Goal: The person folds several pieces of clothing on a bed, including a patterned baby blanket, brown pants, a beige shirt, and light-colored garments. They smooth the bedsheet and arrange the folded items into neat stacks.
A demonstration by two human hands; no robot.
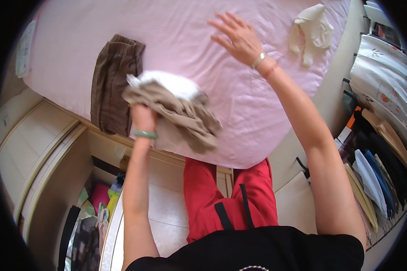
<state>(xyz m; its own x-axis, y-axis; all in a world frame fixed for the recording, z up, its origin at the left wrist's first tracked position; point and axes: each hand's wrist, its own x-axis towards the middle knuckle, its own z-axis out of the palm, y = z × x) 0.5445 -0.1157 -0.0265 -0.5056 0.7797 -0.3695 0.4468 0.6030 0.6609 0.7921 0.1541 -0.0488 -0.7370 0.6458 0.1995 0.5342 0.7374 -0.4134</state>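
Note:
My left hand (143, 118) is closed on a crumpled tan garment (181, 113), lifted over the near edge of the bed. A white cloth (172, 85), blurred by motion, lies along the top of that bundle; whether it is a separate piece I cannot tell. My right hand (239, 39) is farther off to the right, over the pink sheet (253, 104), fingers spread and holding nothing. Left of the bundle, folded dark brown pants (115, 81) with a gathered waistband rest on the bed. Toward the far right corner sits a small cream garment (313, 32), rumpled.
Below the bed at left, an open drawer (54, 180) holds mixed clothes and bags. On the right stands a rack with several upright folded garments (371, 180) and a white printed cloth (384, 74). A clear plastic box (25, 49) is at the far left.

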